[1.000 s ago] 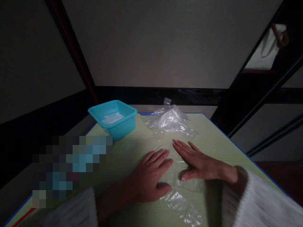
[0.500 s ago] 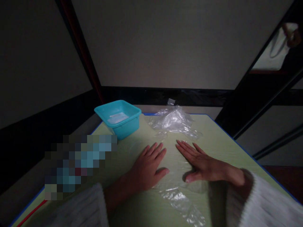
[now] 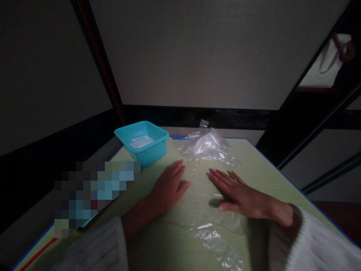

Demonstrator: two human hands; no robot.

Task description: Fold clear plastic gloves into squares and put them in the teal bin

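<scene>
A clear plastic bag (image 3: 205,195) lies spread over the light green table, its crinkled end (image 3: 221,244) trailing toward the front edge. My left hand (image 3: 167,186) rests palm down at the bag's left side, fingers stretched forward and thumb apart. On the bag's right part my right hand (image 3: 235,194) lies flat, fingers pointing forward-left with the thumb spread. Neither hand grips anything. Just beyond my fingertips sits a crumpled heap of clear plastic bags (image 3: 208,145).
A turquoise plastic basin (image 3: 152,150) with a whitish flat item inside stands at the back left. A pixelated object (image 3: 98,195) occupies the left edge, with a red cord (image 3: 38,254) near it. The blue-edged table (image 3: 254,169) stands against a panel.
My left hand has slid forward and left over the table, away from the bag's middle. My right hand has hardly moved. The camera view has shifted slightly.
</scene>
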